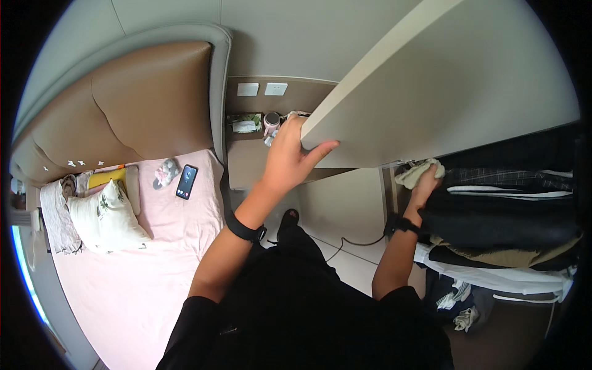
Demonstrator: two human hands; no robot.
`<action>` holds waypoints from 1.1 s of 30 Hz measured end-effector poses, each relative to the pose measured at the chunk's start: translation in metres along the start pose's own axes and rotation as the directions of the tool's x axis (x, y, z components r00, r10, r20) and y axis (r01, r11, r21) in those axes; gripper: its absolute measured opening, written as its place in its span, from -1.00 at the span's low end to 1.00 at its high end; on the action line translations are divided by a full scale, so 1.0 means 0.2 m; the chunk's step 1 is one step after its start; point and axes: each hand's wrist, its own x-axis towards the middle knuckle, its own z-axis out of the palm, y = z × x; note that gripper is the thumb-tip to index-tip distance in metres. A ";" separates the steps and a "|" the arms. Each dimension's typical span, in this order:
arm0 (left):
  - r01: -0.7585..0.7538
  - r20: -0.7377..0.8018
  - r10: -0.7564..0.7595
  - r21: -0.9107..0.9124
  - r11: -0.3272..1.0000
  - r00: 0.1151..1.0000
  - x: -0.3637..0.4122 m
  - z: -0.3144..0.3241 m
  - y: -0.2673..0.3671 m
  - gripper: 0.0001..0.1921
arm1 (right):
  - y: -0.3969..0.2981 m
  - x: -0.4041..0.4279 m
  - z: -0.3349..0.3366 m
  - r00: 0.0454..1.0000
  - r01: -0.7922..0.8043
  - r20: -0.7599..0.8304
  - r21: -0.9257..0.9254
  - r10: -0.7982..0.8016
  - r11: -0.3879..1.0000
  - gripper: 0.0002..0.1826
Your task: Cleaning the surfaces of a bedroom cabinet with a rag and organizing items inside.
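My left hand [291, 155] grips the edge of an open wardrobe door [397, 101], its thumb on one face and its fingers hidden behind the other. In my right hand [428, 178] is a bunched cream cloth [411, 175], held inside the wardrobe close to the hinge side of the door. Dark hanging clothes [495, 212] fill the wardrobe just beyond that hand. Among them are a plaid garment [490, 176] and a white garment [499, 276]. Both wrists wear black bands.
To the left stands a bed [185, 231] with a palm-print pillow [108, 217], a plush toy [166, 173] and a smartphone [187, 181]. A tissue box [245, 125] and a pink tumbler [271, 121] sit on the nightstand [245, 162]. A dark cable [356, 243] runs above the tiled floor.
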 end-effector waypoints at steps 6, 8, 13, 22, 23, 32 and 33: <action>-0.020 0.018 0.019 0.058 0.998 1.000 0.00 -0.01 0.00 -0.56 | -0.03 -0.35 0.04 0.978 0.208 0.013 0.046 -0.209 0.977 -0.65; -0.068 -0.025 0.069 0.048 0.997 0.997 0.00 0.00 0.00 -0.55 | -0.03 -0.40 0.08 0.888 0.449 0.131 -0.035 -0.441 0.893 -0.65; -0.082 -0.046 0.083 0.008 0.997 0.995 0.01 0.01 -0.04 -0.55 | -0.03 -0.45 0.11 0.860 0.509 0.130 -0.258 -0.493 0.821 -0.59; 0.007 -0.032 -0.009 -0.036 0.999 0.999 0.00 0.01 -0.01 -0.59 | 0.05 -0.43 0.12 0.864 0.501 0.164 -0.380 -0.476 0.778 -0.61; 0.016 -0.029 -0.017 -0.037 0.999 0.999 0.00 0.01 -0.01 -0.60 | 0.09 -0.41 0.10 0.866 0.496 0.152 -0.386 -0.477 0.778 -0.61; 0.041 -0.063 -0.044 -0.060 0.997 0.997 0.01 0.03 -0.02 -0.58 | 0.06 -0.42 0.08 0.981 0.040 0.189 0.063 -0.051 0.997 -0.62; 0.035 -0.058 -0.039 -0.061 0.997 0.998 0.01 0.03 -0.03 -0.58 | 0.03 -0.43 0.10 0.982 0.041 0.183 0.067 -0.052 0.997 -0.62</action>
